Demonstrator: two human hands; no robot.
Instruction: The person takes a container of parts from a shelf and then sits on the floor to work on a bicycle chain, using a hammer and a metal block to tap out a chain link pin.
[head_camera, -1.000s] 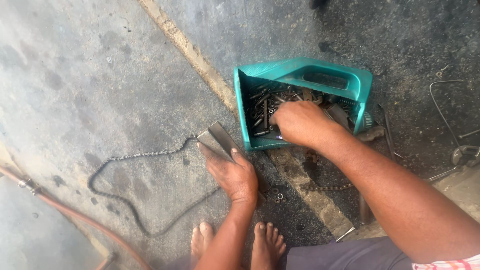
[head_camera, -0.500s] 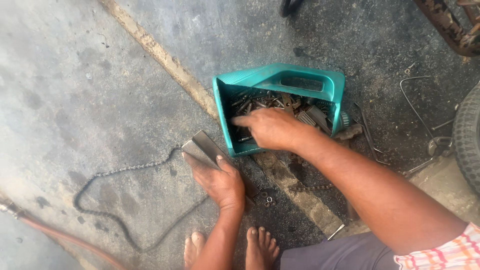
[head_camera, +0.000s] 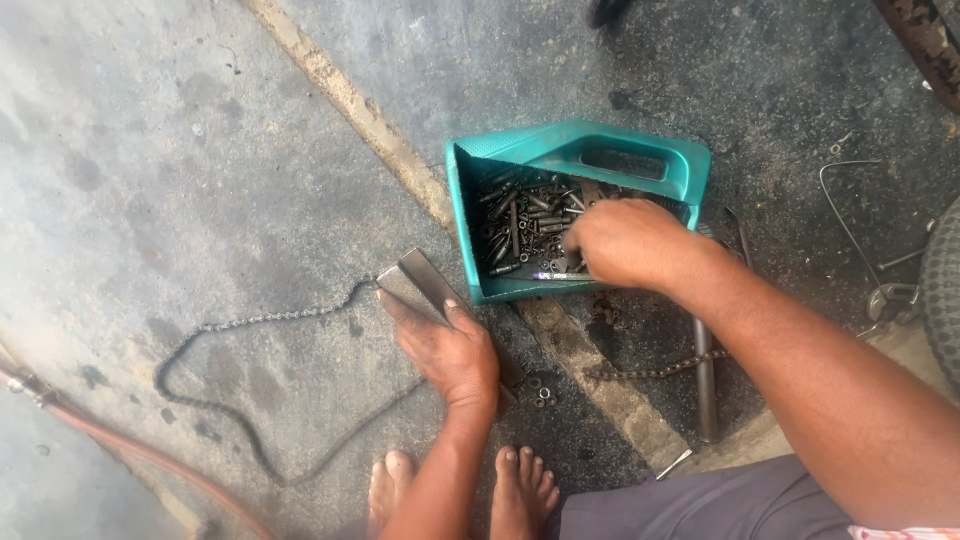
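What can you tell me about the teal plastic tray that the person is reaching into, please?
The teal plastic tray is a moulded tote with a slot handle in its raised wall. It sits on the stained concrete floor beside a pale painted line. It is filled with dark, greasy bolts, sockets and nuts. The right hand rests inside it among the parts, while the left hand presses a flat metal piece just outside its near corner.

Lighting: soft, even daylight is falling from above, casting only faint shadows; glare nil, focus holding sharp, edges bending slightly.
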